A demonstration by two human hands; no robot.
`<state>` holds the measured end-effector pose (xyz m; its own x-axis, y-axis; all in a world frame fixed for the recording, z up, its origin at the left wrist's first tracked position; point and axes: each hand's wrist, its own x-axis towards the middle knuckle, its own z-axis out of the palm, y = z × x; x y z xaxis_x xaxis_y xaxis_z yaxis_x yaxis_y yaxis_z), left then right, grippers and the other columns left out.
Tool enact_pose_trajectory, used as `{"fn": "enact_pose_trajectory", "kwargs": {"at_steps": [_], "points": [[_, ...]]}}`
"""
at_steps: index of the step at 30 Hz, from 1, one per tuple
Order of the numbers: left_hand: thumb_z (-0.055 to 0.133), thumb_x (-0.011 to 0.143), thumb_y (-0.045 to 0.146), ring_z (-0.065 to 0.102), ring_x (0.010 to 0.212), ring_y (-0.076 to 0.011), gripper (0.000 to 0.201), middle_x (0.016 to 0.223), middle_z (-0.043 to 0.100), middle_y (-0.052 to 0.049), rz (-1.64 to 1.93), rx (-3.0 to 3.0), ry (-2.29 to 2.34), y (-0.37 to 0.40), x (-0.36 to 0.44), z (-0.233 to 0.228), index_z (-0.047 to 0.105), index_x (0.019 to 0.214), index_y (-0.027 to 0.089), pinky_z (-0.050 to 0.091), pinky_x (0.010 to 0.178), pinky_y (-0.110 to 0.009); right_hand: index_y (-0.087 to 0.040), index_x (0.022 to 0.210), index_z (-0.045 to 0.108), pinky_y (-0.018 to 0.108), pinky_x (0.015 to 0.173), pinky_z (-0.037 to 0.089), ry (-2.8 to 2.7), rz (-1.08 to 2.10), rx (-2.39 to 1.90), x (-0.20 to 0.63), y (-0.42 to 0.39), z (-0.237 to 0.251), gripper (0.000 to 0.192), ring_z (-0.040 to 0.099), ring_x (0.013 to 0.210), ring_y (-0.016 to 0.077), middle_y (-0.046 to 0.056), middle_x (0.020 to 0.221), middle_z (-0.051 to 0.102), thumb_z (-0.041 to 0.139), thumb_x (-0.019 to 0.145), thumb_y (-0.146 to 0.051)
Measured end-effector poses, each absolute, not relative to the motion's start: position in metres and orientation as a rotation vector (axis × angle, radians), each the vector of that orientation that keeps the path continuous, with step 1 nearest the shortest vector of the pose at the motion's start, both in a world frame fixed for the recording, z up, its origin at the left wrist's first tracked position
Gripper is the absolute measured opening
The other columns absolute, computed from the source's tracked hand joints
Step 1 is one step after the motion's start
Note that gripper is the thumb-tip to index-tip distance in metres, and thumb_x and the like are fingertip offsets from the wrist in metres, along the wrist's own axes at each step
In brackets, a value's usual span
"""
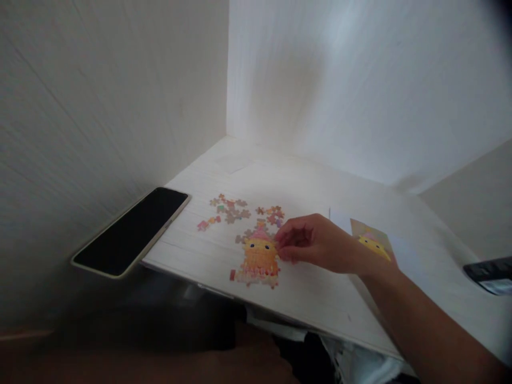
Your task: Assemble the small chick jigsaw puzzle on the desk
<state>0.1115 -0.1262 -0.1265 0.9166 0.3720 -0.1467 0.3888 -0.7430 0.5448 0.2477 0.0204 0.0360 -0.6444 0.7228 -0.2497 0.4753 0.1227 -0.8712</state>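
Observation:
My right hand [310, 242] reaches in from the right, its thumb and fingertips pinched together at the right edge of a partly joined jigsaw puzzle [260, 256]. The jigsaw piece at the fingertips is mostly covered by them. The joined part shows a yellow figure with two dark eyes and a pink hat. Loose brownish jigsaw pieces [232, 213] lie behind it to the left, and a smaller group of orange and red pieces [274, 214] lies just behind it. Below the table edge, my left hand [260, 354] is low and dark; its fingers cannot be made out.
A phone with a black screen [134, 232] lies at the table's left edge beside the wall. Right of the puzzle, partly behind my forearm, is a picture card [370, 237] with the yellow figure. A dark object [490, 272] sits at the far right. White walls enclose the white table [312, 296].

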Motion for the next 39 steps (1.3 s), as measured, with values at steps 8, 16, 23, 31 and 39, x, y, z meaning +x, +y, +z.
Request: {"fn": "enact_pose_trajectory", "kwargs": {"at_steps": [8, 16, 23, 31, 39], "points": [[0.064, 0.082, 0.02, 0.058, 0.059, -0.0137, 0.013, 0.065, 0.065, 0.003, 0.155, 2.485, 0.501, -0.123, 0.066, -0.063, 0.064, 0.069, 0.022, 0.042, 0.055, -0.026, -0.018, 0.084, 0.07, 0.024, 0.061, 0.053, -2.311, 1.406, -1.164, 0.255, 0.012, 0.037, 0.011, 0.067, 0.066, 0.013, 0.002, 0.075, 0.073, 0.073, 0.075, -0.023], [0.063, 0.09, 0.025, 0.058, 0.069, -0.0138, 0.01, 0.078, 0.065, 0.002, 0.217, 2.608, 0.478, -0.124, 0.056, -0.022, 0.062, 0.082, 0.019, 0.044, 0.064, -0.028, -0.02, 0.085, 0.07, 0.026, 0.063, 0.056, -2.293, 1.547, -1.024, 0.254, 0.006, 0.032, 0.012, 0.069, 0.069, 0.0146, 0.002, 0.079, 0.074, 0.074, 0.077, -0.029], [0.053, 0.095, 0.023, 0.062, 0.075, -0.0129, 0.009, 0.088, 0.07, -0.001, 0.434, 2.602, 0.432, -0.114, 0.046, -0.003, 0.062, 0.096, 0.019, 0.047, 0.062, -0.025, -0.021, 0.085, 0.071, 0.023, 0.058, 0.053, -2.372, 1.522, -0.996, 0.252, 0.002, 0.036, 0.007, 0.067, 0.066, 0.013, 0.001, 0.078, 0.074, 0.072, 0.078, -0.024], [0.056, 0.088, 0.012, 0.062, 0.087, -0.0194, 0.026, 0.1, 0.071, -0.007, 0.905, 2.613, 0.876, -0.103, 0.025, 0.008, 0.062, 0.112, 0.02, 0.052, 0.082, -0.037, -0.02, 0.085, 0.07, 0.025, 0.062, 0.056, -2.24, 1.574, -1.014, 0.257, 0.009, 0.041, 0.011, 0.068, 0.068, 0.0138, 0.002, 0.078, 0.074, 0.073, 0.078, -0.028], [0.058, 0.092, 0.037, 0.04, 0.137, -0.0322, 0.043, 0.151, 0.043, -0.012, 0.586, 2.703, 1.235, -0.086, 0.014, 0.007, 0.055, 0.132, 0.022, 0.035, 0.113, -0.056, -0.021, 0.087, 0.069, 0.029, 0.066, 0.059, -1.95, 1.484, -1.084, 0.264, 0.028, 0.025, 0.017, 0.068, 0.068, 0.014, 0.002, 0.08, 0.073, 0.076, 0.074, -0.028]]}}
